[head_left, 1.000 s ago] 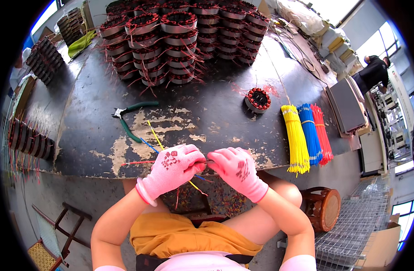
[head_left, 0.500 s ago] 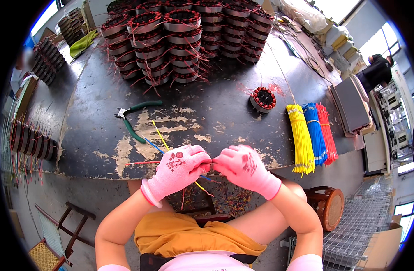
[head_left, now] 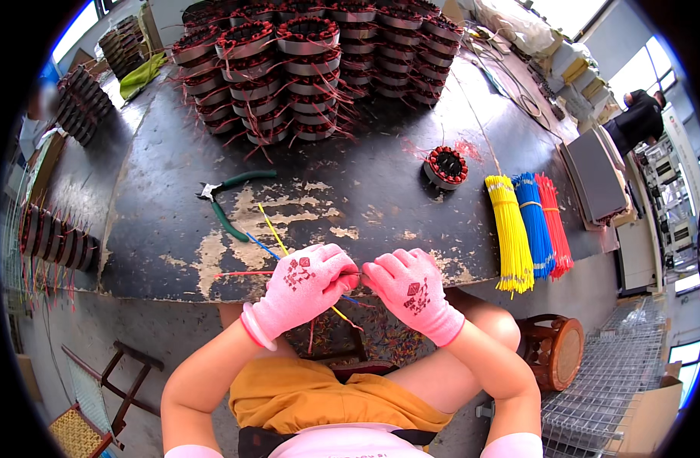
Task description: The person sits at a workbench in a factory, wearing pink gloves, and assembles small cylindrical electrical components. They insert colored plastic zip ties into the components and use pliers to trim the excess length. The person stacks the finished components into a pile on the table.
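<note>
At the near edge of the worn black bench (head_left: 380, 198), the left hand (head_left: 304, 288) and the right hand (head_left: 412, 288), both in pink knit gloves, meet fingertip to fingertip, each pinched shut on the same small bunch of thin coloured wires (head_left: 277, 243): a red strand runs out to the left, a yellow and a blue one slant away toward the far left, and short ends hang down below the hands over the lap. What exactly the fingertips do at the join is hidden by the gloves. To work such a join well, I would judge, the left hand should keep the strands lying parallel and taut while the right hand works only at the tips, both staying close so nothing slips or splays. The green-handled pliers (head_left: 228, 204) lie on the bench just beyond, to the far left, within reach. A single round copper-wound stator (head_left: 446, 166) sits apart to the far right, beside tied bundles of yellow (head_left: 507, 229), blue (head_left: 531, 223) and red wires (head_left: 553, 221); stacked stators (head_left: 312, 69) fill the far side.
</note>
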Available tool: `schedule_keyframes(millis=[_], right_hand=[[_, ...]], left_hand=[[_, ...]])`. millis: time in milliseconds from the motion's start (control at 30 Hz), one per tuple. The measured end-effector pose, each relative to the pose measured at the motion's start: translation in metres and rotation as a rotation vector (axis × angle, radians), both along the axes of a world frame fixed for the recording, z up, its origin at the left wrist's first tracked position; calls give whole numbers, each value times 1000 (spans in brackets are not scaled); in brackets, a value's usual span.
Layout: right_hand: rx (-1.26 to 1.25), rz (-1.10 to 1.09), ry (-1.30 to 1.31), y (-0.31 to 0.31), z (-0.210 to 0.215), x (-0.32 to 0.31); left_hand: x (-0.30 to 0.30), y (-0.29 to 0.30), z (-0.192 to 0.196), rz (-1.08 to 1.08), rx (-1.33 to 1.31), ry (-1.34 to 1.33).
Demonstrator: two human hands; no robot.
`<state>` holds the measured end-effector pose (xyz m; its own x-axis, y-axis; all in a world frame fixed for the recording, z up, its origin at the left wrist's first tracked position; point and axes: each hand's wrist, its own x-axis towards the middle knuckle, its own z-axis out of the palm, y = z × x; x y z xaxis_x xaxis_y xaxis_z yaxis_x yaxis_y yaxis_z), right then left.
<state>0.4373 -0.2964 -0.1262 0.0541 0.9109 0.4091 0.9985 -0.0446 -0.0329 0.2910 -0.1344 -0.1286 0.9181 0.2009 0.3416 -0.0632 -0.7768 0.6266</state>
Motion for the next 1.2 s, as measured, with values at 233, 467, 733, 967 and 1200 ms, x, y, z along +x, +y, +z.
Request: schedule_keyframes(millis=[233, 467, 733, 967, 1200], right_hand=[[50, -213, 422, -22, 4, 19], [-335, -215, 1243, 25, 9, 8], [-460, -227, 1154, 30, 6, 15], [1, -257, 1015, 0, 35, 4], [444, 431, 1339, -77, 185, -87]], left_hand=[[-2, -1, -2, 47, 46, 14], [-21, 14, 24, 24, 52, -6], [-56, 38, 52, -213, 168, 257], [-49, 43, 25, -183, 327, 239], [-48, 28, 13, -61, 312, 97]])
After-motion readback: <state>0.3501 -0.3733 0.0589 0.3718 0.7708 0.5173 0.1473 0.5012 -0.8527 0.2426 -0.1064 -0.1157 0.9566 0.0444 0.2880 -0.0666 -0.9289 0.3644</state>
